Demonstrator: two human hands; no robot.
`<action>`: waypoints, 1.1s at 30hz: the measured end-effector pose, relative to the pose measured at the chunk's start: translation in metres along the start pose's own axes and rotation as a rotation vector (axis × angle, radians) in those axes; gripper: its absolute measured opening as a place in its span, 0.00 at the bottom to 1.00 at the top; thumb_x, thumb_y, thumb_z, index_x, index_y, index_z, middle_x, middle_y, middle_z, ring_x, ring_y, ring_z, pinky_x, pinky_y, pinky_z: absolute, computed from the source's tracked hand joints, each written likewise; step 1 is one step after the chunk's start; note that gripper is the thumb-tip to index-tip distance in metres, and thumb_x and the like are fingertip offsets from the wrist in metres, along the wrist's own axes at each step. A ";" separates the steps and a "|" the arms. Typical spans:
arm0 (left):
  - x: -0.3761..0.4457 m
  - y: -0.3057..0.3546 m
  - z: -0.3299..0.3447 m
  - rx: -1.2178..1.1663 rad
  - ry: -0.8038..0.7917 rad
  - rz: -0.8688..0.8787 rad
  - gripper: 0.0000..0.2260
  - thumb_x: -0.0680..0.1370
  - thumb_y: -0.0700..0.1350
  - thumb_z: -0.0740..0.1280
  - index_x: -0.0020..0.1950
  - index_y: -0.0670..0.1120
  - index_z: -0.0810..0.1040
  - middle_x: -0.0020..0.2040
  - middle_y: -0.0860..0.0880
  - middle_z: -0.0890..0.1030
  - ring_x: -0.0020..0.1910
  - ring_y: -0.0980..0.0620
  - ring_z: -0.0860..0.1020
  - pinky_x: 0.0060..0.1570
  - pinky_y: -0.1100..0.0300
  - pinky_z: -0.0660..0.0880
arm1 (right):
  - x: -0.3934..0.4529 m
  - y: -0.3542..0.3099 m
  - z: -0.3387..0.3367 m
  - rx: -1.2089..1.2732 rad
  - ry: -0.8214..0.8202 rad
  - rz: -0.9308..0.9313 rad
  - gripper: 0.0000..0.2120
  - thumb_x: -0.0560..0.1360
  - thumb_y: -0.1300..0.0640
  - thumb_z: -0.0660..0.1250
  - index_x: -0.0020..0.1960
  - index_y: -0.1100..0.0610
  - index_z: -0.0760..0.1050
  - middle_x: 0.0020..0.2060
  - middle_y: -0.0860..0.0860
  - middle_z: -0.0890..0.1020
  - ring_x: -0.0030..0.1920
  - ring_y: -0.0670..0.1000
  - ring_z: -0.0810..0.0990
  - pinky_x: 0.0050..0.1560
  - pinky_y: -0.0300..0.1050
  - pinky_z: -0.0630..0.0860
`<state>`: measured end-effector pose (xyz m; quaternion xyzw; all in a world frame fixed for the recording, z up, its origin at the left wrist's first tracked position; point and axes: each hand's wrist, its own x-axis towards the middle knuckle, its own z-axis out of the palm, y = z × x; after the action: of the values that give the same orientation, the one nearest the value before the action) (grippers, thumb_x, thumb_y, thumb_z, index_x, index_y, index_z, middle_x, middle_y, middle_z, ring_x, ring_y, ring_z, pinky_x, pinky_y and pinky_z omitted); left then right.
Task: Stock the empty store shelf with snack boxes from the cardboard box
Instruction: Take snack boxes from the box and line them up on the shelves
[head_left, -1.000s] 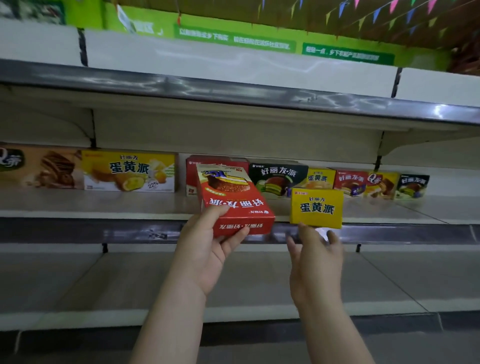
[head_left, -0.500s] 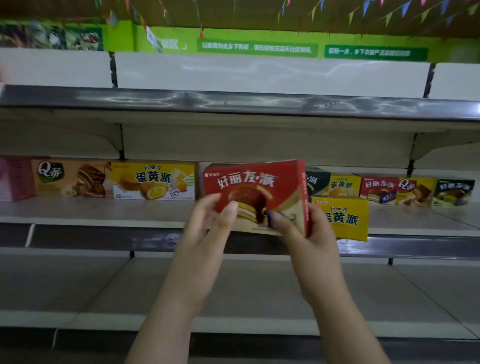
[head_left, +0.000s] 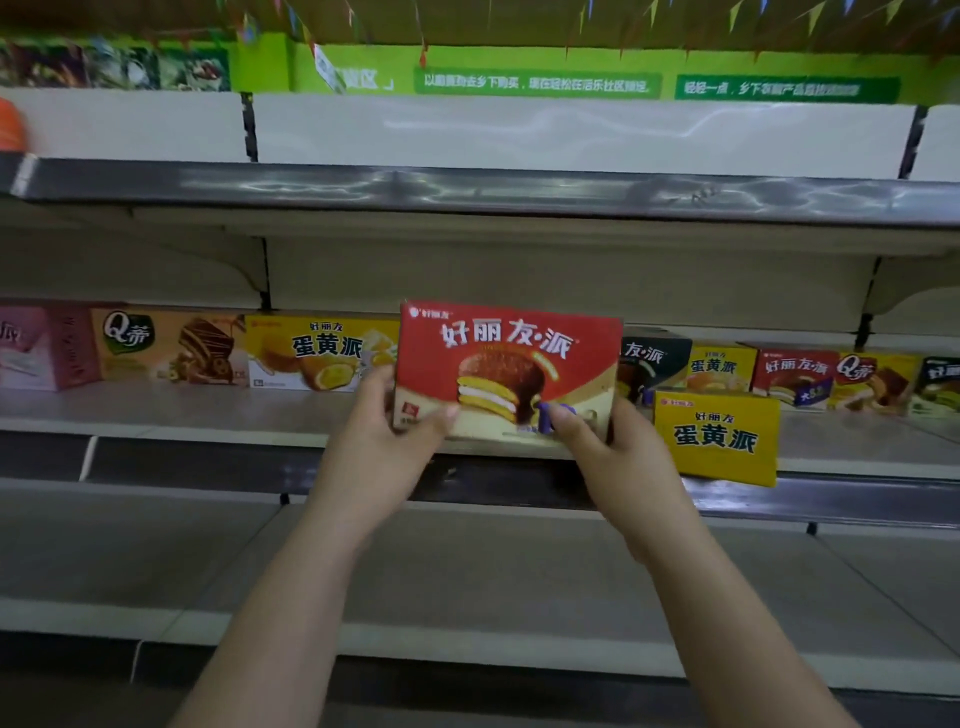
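Snack box in red (head_left: 506, 371), pinched upright at its lower corners by the left hand (head_left: 384, 447) and right hand (head_left: 613, 457) over the shelf (head_left: 208, 410) lip, risks knocking the yellow box (head_left: 719, 436) at 3 o'clock off its overhanging perch
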<state>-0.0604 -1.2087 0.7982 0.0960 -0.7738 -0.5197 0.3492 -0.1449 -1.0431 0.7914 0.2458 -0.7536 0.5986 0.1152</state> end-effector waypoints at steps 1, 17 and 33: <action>0.014 0.004 0.000 0.068 -0.008 0.010 0.19 0.74 0.53 0.71 0.60 0.59 0.67 0.51 0.62 0.77 0.52 0.60 0.77 0.50 0.57 0.74 | 0.011 -0.006 0.001 -0.108 -0.013 -0.024 0.14 0.78 0.46 0.65 0.59 0.52 0.73 0.47 0.40 0.81 0.47 0.43 0.78 0.43 0.40 0.71; 0.145 -0.052 0.042 0.458 -0.157 -0.115 0.20 0.72 0.46 0.75 0.62 0.49 0.77 0.56 0.48 0.81 0.55 0.47 0.78 0.52 0.56 0.76 | 0.133 0.027 0.037 -0.692 -0.089 0.267 0.22 0.77 0.54 0.66 0.67 0.59 0.64 0.62 0.58 0.76 0.61 0.58 0.76 0.51 0.48 0.71; 0.182 -0.065 0.055 0.532 -0.224 0.006 0.27 0.72 0.44 0.74 0.68 0.46 0.69 0.58 0.47 0.78 0.58 0.46 0.77 0.51 0.57 0.72 | 0.166 0.038 0.056 -0.666 -0.088 0.273 0.22 0.81 0.46 0.59 0.63 0.63 0.72 0.53 0.57 0.80 0.47 0.55 0.77 0.45 0.44 0.71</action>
<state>-0.2440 -1.2896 0.8092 0.1238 -0.9171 -0.3046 0.2256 -0.2988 -1.1288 0.8222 0.1174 -0.9374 0.3191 0.0757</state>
